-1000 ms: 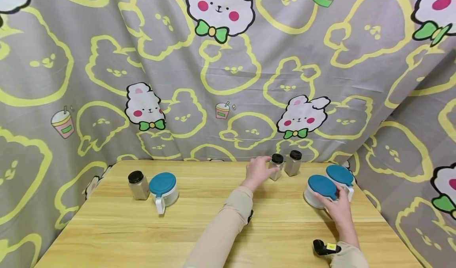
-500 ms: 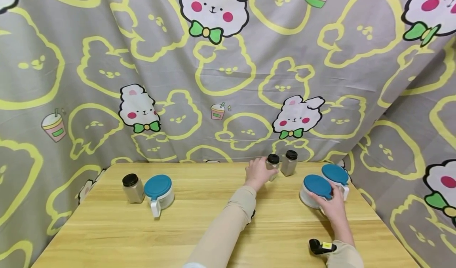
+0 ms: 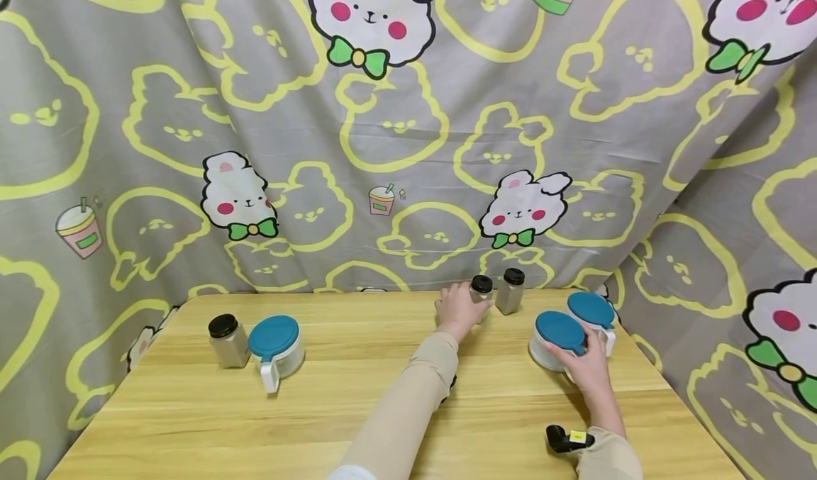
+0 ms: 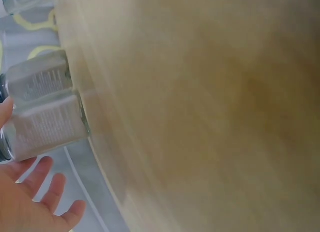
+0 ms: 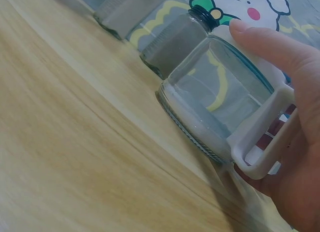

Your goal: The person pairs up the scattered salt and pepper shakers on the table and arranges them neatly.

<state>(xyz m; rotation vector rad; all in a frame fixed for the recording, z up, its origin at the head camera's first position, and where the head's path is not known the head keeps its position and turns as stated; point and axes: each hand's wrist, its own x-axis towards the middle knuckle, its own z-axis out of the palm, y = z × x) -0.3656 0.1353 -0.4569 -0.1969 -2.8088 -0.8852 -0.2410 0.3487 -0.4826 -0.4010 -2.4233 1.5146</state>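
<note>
In the head view my left hand (image 3: 459, 312) is at a clear square spice jar (image 3: 481, 298) with a black cap, near the table's back edge. The thumb lies across the jar (image 4: 47, 127) in the left wrist view; the index finger meets its other side and the other fingers are spread. My right hand (image 3: 588, 366) holds a round glass seasoning pot (image 3: 546, 353) with a blue lid and white handle. In the right wrist view its thumb reaches over the lid side, and the pot's handle (image 5: 265, 137) sits against the palm. Some right fingers are hidden.
A second black-capped jar (image 3: 510, 294) stands right of the left hand. Another blue-lidded pot (image 3: 591, 310) is just behind the held one. Far left are a black-capped jar (image 3: 230, 345) and a blue-lidded pot (image 3: 276, 342). A patterned curtain (image 3: 396, 147) hangs behind the wooden table (image 3: 306, 423).
The head view has turned slightly, so everything shifts left. My left hand has closed in on the spice jar. The right hand stays at the same pot.
</note>
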